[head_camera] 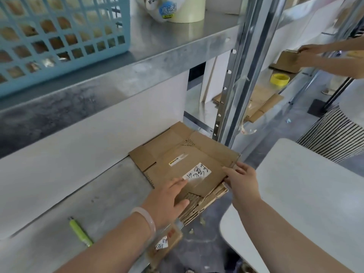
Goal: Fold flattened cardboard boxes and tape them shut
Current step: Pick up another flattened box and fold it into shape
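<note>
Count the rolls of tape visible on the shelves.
3: a cream roll on the upper shelf, a wrapped roll with a blue label beside it, and a yellow roll on the far lower shelf. More may lie above the frame.

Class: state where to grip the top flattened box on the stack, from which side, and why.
Pinch the top flattened box at its near right edge, from the front right, beside the right hand. The stack overhangs the shelf, exposing its layers; the wall blocks the far side.

Flattened boxes [177,154] on lower shelf [110,198]; basket [59,36], tape rolls [177,8] on upper shelf [157,56].
</note>
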Demonstrator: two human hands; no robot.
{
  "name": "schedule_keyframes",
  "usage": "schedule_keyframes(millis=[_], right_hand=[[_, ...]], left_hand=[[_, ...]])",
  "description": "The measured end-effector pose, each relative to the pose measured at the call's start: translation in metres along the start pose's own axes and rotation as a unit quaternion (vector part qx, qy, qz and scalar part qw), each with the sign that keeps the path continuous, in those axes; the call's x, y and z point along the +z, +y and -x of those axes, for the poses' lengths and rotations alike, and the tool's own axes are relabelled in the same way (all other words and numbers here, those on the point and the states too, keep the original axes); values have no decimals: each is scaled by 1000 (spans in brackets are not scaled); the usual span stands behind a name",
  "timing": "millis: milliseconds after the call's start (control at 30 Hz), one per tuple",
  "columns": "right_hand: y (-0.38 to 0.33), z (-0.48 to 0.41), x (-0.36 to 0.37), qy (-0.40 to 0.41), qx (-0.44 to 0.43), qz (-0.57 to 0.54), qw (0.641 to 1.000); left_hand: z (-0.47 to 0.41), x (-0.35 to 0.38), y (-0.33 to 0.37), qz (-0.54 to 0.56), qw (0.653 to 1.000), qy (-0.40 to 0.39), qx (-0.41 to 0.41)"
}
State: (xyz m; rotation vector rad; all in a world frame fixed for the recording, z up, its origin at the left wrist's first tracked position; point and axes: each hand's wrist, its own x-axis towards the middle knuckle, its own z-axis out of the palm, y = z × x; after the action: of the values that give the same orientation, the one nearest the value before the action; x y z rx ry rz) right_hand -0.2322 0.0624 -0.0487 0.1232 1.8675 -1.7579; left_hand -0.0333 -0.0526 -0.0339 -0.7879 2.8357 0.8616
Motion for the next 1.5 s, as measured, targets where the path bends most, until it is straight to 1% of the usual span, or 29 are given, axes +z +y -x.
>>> schedule_keyframes(millis=[67, 100, 133, 167, 233, 300, 333, 400, 433, 467, 533, 600, 733, 800, 867, 900, 967, 1000, 1033, 1167, 1300, 1400, 1467, 1500], right_hand=[[-1, 2, -1, -4, 36, -90, 995], [-1, 4, -2, -17, 63, -145, 987], [-2, 6, -3, -29, 91, -182, 979], [-4, 9, -2, -40, 112, -187, 975], [-5, 12, -3, -68, 125, -112, 984], [-3, 16, -1, -108, 89, -18, 990], [-1, 17, 2, -124, 72, 7, 990], [0, 21, 7, -127, 57, 17, 990], [-3, 25, 10, -123, 52, 14, 991], [-7, 27, 11, -121, 43, 12, 992], [-21, 30, 6, -131, 15, 17, 991], [-38, 34, -6, -160, -11, 24, 987], [-72, 38, -32, -232, -57, 63, 969], [-87, 37, -39, -274, -79, 84, 955], [-100, 38, -39, -327, -102, 88, 935], [-105, 40, -36, -352, -113, 91, 925], [-109, 44, -25, -390, -125, 95, 908], [-110, 47, -16, -404, -129, 94, 901], [-109, 50, -6, -420, -133, 92, 893], [-97, 75, 41, -502, -139, 109, 847], [-80, 122, 97, -558, -182, 191, 787], [-61, 160, 135, -578, -192, 208, 766], [-43, 182, 158, -586, -199, 227, 752], [-34, 193, 168, -592, -198, 236, 745]], left_hand=[[1, -1, 1, 11, 1000, 14, 3], [2, -2, 2, 12, 1000, 19, 4], [2, -2, 1, 14, 1000, 21, 4], [3, -2, 1, 18, 1000, 23, 2], [5, -3, 1, 29, 999, 30, -4], [6, -3, 1, 37, 999, 34, -4], [7, -3, 1, 40, 999, 31, -4], [11, -4, 1, 47, 998, 29, -4], [13, -5, 1, 49, 998, 41, 1], [16, -7, 1, 44, 997, 67, 5], [20, -15, -4, 38, 988, 150, 3], [22, -27, -13, 65, 974, 215, -28], [24, -52, -30, 82, 949, 295, -79], [28, -62, -30, 77, 936, 334, -83], [34, -69, -33, 72, 922, 364, -111], [40, -72, -34, 88, 912, 375, -139], [55, -75, -40, 168, 886, 391, -183], [64, -75, -43, 215, 869, 406, -184], [76, -75, -46, 239, 852, 430, -180], [134, -75, -64, 260, 780, 529, -211], [200, -83, -81, 319, 700, 601, -219], [246, -89, -100, 328, 632, 666, -223], [274, -94, -108, 322, 608, 690, -224], [288, -94, -114, 321, 604, 694, -225]])
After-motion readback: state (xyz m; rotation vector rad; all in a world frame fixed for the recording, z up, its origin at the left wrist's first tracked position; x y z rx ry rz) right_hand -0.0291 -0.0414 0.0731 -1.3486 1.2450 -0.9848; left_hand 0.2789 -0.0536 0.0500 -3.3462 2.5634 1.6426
